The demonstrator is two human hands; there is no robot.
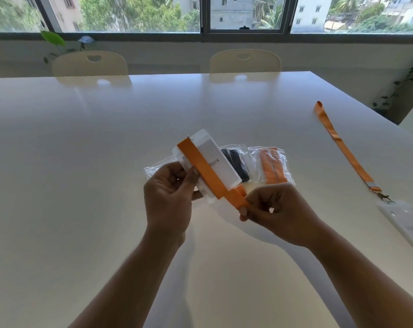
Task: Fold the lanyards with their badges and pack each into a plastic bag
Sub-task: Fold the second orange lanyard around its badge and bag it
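I hold a white badge holder (pixel 216 162) above the middle of the table, with its orange lanyard (pixel 202 166) wrapped lengthwise along it. My left hand (pixel 170 195) grips the badge's lower left edge, thumb pressed on the strap. My right hand (pixel 276 209) pinches the lanyard's folded end just past the badge's lower corner. Behind the badge lie a plastic bag holding a black lanyard (pixel 236 162) and a plastic bag holding an orange lanyard (pixel 271 166). An empty-looking clear bag (pixel 155 168) lies under my left hand.
On the right side of the white table (pixel 106 138), another orange lanyard (pixel 343 147) lies stretched out, clipped to a clear badge holder (pixel 404 223) near the table's right edge. Two cream chairs (pixel 89 63) stand at the far side below the window.
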